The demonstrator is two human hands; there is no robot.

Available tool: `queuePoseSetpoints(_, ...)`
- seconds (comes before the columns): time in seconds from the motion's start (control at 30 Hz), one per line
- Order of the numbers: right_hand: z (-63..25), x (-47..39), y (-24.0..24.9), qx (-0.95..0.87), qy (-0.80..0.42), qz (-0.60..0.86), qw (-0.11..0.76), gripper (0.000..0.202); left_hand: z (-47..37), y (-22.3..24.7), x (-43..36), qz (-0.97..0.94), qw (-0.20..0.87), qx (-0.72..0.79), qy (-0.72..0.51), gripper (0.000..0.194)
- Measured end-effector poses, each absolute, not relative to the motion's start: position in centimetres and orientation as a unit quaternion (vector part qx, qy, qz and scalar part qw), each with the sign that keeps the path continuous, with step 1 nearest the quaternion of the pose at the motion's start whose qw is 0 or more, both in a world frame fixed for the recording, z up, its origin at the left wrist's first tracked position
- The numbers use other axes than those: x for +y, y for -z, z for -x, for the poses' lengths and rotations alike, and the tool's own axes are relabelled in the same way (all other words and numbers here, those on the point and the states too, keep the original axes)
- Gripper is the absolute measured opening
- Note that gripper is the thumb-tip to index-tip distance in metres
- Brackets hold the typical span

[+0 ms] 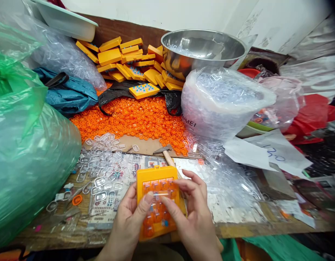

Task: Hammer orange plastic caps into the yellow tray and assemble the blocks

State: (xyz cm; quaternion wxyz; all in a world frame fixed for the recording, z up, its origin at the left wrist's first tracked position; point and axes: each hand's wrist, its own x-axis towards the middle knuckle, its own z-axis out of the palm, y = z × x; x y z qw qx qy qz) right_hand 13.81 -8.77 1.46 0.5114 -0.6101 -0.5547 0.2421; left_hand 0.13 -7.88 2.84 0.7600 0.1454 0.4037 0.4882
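Note:
A yellow plastic case is held upright at the front edge of the bench, with orange round pieces set in rows on its face. My left hand grips its left side, thumb pressed on the front. From the right, my right hand holds the case, its thumb on the face and fingers curled near the right edge. Between the two thumb tips lies a small clear plastic piece across the upper rows. Blue bits show among the orange pieces. The back of the case is hidden.
Clear plastic pieces and heaped orange rings spread across the bench. A hammer lies behind the case. Yellow cases, a steel bowl, a bag of clear parts and a green bag stand around.

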Motion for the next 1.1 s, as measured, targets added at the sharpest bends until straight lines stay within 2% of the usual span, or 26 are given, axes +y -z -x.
queuePoseSetpoints(0.07, -13.5, -8.7, -1.2, -0.44, -0.426, 0.555, 0.564, 0.051, 0.0, -2.6, -8.1, -0.174, 0.744, 0.42, -0.489, 0.043)
queuePoseSetpoints(0.13, -12.9, -8.6, -1.3, -0.36, -0.535, 0.491, 0.586, 0.06, 0.0, -2.5, -8.4, -0.206, 0.724, 0.437, -0.492, 0.043)
queuePoseSetpoints(0.27, -11.7, -8.7, -1.6, -0.341, -0.524, 0.484, 0.612, 0.056, -0.3, -2.6, -8.8, -0.227, 0.688, 0.471, -0.503, 0.039)
queuePoseSetpoints(0.37, -12.0, -8.8, -1.9, -0.373, -0.501, 0.523, 0.58, 0.055, -0.5, -2.9, -8.9, -0.175, 0.709, 0.465, -0.501, 0.041)
queuePoseSetpoints(0.47, -15.0, -8.4, -2.1, -0.49, -0.415, 0.594, 0.485, 0.049, -0.4, -3.3, -8.6, -0.097, 0.753, 0.444, -0.476, 0.052)
queuePoseSetpoints(0.5, -16.5, -8.2, -2.1, -0.551, -0.348, 0.621, 0.436, 0.043, -0.3, -3.4, -8.5, -0.077, 0.764, 0.441, -0.465, 0.055)
queuePoseSetpoints(0.57, -20.0, -7.9, -1.8, -0.663, -0.106, 0.664, 0.329, 0.031, 0.1, -3.5, -8.2, -0.045, 0.78, 0.441, -0.442, 0.056)
queuePoseSetpoints(0.63, -22.9, -7.7, -1.2, -0.689, -0.033, 0.669, 0.275, 0.027, 0.6, -3.4, -8.0, -0.018, 0.792, 0.435, -0.428, 0.055)
queuePoseSetpoints(0.73, -24.9, -7.8, -0.1, -0.714, -0.002, 0.665, 0.218, 0.028, 1.2, -2.9, -7.9, 0.012, 0.817, 0.397, -0.417, 0.055)
queuePoseSetpoints(0.9, -24.5, -7.3, 0.7, -0.74, 0.048, 0.639, 0.204, 0.031, 1.6, -2.4, -8.4, 0.007, 0.845, 0.348, -0.407, 0.064)
queuePoseSetpoints(1.1, -24.4, -6.0, 0.9, -0.721, 0.089, 0.61, 0.317, 0.021, 2.2, -3.0, -8.8, -0.067, 0.866, 0.313, -0.384, 0.087)
